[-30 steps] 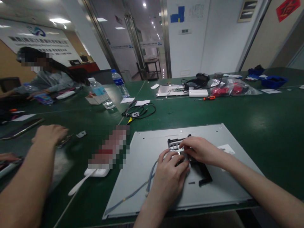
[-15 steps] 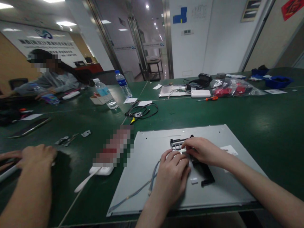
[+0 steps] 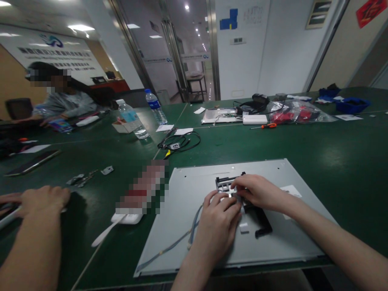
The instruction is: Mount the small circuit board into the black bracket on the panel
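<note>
A grey metal panel [image 3: 194,190] lies flat on the green table [image 3: 333,153] in front of me. At its middle sits a black bracket [image 3: 260,220] with a small metal part beside it. My left hand [image 3: 218,226] rests on the panel with curled fingers pressing at the bracket's left end. My right hand [image 3: 257,193] comes from the right, its fingertips pinched on the same spot at the bracket's top. What they pinch is hidden. A grey cable [image 3: 178,242] runs from under my left hand to the panel's near left corner.
Another person's arm and hand [image 3: 42,202] lie on the table at the near left, by small metal parts [image 3: 81,178]. A white charger [image 3: 127,218], a black cable coil [image 3: 178,143], two water bottles [image 3: 131,119], a screwdriver [image 3: 266,125] and a seated person [image 3: 57,101] are farther off.
The other person's hand pulled back from the small metal parts toward the near left edge. My own hands stay at the bracket with only slight finger movement.
</note>
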### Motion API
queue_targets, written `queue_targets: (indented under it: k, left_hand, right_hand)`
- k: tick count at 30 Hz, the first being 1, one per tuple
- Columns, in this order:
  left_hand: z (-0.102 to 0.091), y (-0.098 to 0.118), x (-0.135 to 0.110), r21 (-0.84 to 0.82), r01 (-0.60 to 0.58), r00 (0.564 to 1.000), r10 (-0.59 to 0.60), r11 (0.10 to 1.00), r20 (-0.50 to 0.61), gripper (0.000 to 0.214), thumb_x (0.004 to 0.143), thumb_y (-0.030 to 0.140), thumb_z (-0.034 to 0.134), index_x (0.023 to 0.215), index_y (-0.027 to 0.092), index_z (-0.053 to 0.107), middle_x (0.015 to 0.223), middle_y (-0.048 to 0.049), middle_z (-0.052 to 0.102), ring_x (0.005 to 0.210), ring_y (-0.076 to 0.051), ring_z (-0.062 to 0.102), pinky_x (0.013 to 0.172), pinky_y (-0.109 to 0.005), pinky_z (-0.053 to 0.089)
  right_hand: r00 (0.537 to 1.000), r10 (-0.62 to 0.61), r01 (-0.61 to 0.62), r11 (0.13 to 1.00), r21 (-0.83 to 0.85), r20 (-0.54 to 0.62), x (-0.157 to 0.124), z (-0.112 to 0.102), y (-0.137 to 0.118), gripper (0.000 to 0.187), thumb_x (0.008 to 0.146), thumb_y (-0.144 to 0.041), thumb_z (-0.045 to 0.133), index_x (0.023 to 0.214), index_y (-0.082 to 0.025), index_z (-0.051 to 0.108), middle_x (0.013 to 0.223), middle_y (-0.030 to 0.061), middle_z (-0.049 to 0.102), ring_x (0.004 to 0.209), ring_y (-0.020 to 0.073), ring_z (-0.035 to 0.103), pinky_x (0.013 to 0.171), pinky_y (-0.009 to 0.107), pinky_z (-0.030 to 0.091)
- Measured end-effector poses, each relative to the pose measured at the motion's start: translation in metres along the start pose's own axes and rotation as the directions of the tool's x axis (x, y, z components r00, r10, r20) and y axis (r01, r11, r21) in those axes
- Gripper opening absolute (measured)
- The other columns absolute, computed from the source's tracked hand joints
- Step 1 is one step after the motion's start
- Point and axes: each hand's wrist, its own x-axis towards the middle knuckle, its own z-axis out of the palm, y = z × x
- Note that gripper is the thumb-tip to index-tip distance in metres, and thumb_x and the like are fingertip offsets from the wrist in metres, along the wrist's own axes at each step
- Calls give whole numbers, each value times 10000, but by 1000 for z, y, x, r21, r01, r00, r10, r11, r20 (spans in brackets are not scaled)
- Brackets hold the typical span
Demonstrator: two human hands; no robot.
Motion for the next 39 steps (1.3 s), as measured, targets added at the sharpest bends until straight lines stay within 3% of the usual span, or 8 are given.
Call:
queue_targets:
  k: [39]
  left_hand:
    - [1, -2, 0, -49, -3, 1000, 4, 999, 13, 196, 896, 187, 500, 1050, 231, 614, 1050, -10, 659, 1038, -214, 522, 1026, -471, 292]
  right_hand:
    - [1000, 2, -2, 1000, -18, 5, 0, -2, 1, 239, 820, -96, 532, 1008, -213, 623, 964, 40, 683, 862, 176, 607, 748, 272, 425]
